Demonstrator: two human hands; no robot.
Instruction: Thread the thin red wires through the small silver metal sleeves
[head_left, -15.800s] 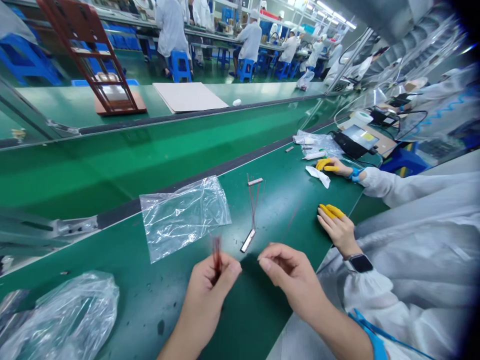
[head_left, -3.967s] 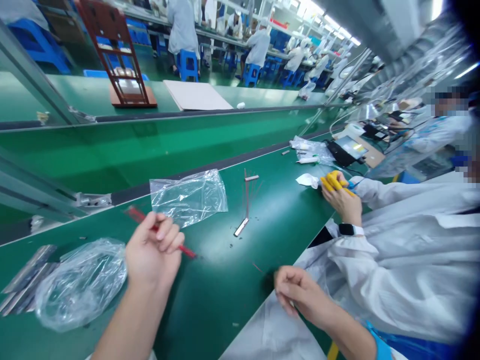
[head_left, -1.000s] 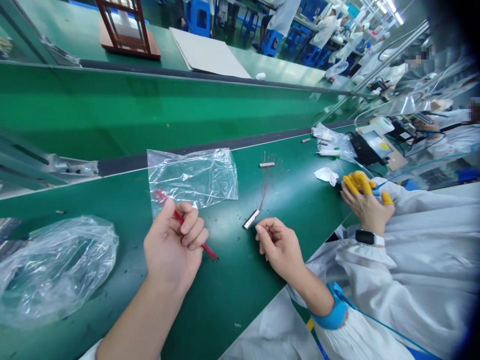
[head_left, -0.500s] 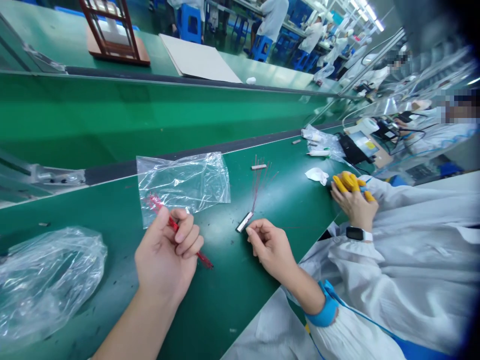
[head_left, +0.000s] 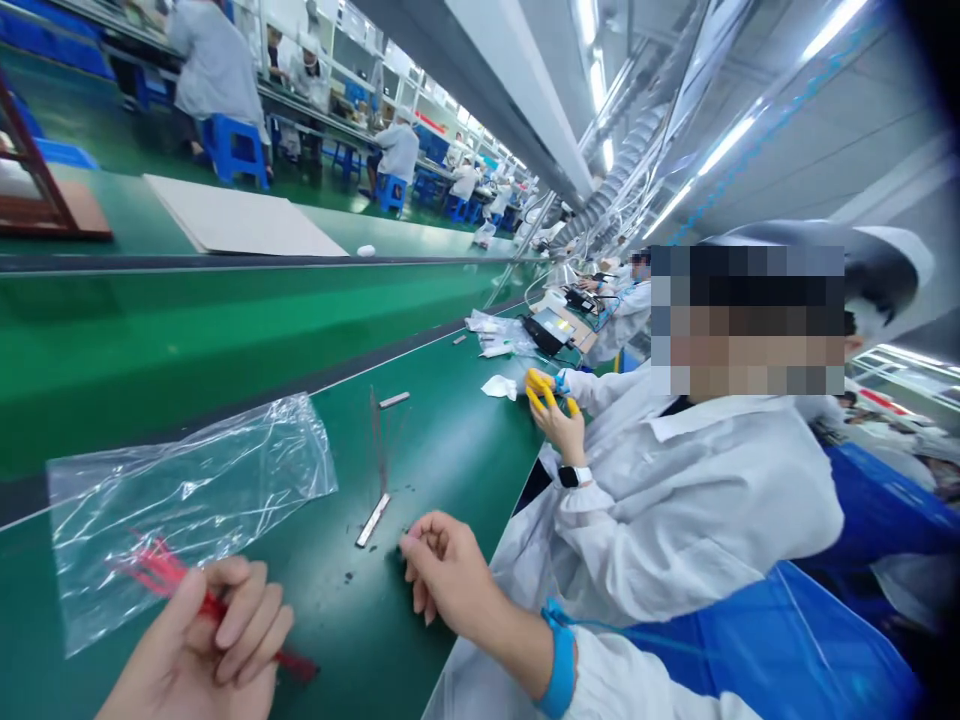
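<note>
While a clear bag (head_left: 202,485) lies at nine o'clock from the pale strip (head_left: 373,520), the left hand (head_left: 199,650), at eight, curls round a bundle of red wires (head_left: 159,570), seemingly gathered already. Thin wires (head_left: 381,455) stretch from the strip toward twelve, apparently still outside that bundle. At four, the right hand's (head_left: 446,575) thumb and forefinger draw together; whether they grip anything, I cannot tell.
</note>
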